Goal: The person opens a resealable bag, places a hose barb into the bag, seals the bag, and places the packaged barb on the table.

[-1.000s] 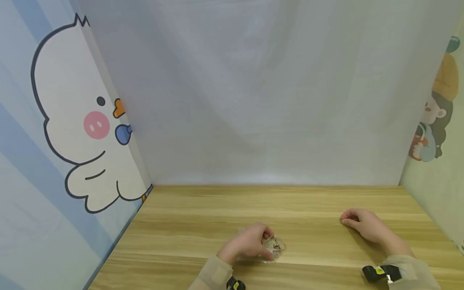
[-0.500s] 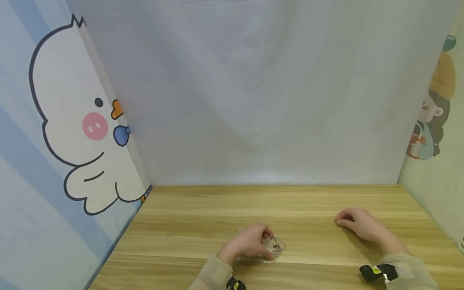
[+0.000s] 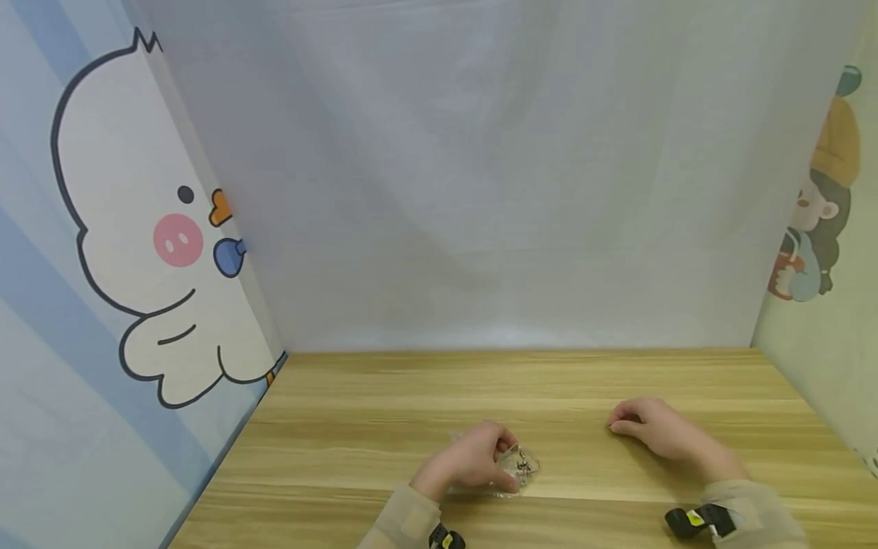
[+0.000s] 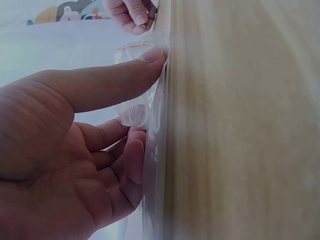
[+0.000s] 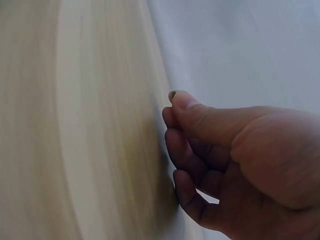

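On the table, a clear plastic zip bag lies with several small metal pieces showing through its right end. My left hand holds the bag, thumb at the near side and curled fingers at the far side. In the left wrist view the thumb presses on the bag's film near its red-lined edge. Off to the right, my right hand is over the table, thumb and forefinger pinching a tiny dark metal piece. Most of that piece is hidden by the fingertips.
A pale grey cloth hangs behind the table's far edge. Printed panels stand at both sides, with a white cartoon bird on the left and a cartoon figure on the right. Each wrist wears a small black camera.
My right hand has moved left across the table toward the bag, still pinching the tiny metal piece. The left hand and bag have stayed in place.
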Motion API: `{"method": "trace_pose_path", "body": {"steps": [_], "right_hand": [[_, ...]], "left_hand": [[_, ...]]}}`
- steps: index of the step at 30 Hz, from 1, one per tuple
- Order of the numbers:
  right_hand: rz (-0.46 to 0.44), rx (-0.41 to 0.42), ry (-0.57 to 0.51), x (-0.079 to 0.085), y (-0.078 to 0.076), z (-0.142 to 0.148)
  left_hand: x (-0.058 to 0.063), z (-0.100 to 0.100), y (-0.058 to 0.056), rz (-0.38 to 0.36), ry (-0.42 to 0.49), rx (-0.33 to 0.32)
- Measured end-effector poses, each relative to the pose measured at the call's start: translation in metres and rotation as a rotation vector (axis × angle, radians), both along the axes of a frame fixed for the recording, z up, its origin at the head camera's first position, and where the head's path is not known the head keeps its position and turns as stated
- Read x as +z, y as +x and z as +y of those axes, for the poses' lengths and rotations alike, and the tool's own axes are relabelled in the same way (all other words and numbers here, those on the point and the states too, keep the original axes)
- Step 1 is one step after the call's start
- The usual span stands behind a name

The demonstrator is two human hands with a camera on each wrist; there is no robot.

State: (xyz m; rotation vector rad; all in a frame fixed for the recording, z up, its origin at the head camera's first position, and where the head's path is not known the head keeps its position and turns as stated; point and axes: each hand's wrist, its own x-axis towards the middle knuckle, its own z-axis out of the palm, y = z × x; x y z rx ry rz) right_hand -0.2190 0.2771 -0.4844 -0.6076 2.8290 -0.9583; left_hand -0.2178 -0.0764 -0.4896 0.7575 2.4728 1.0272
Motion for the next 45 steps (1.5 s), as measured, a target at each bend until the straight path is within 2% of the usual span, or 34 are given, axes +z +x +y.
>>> {"method": "trace_pose_path", "body": {"steps": [13, 24, 31, 45], "right_hand": [[-0.001, 0.083, -0.049, 0.002, 0.007, -0.040], [0.041, 0.091, -0.092, 0.007, 0.015, -0.068], [-0.024, 0.121, -0.174, 0.006, 0.021, -0.095], [-0.033, 0.120, -0.259, -0.003, 0.030, -0.131]], "left_hand": [[0.001, 0.000, 0.001, 0.002, -0.009, 0.003], [-0.001, -0.001, 0.000, 0.007, 0.002, 0.003], [0.000, -0.001, -0.001, 0.005, -0.009, 0.002], [0.002, 0.000, -0.002, -0.004, -0.003, -0.018]]}}
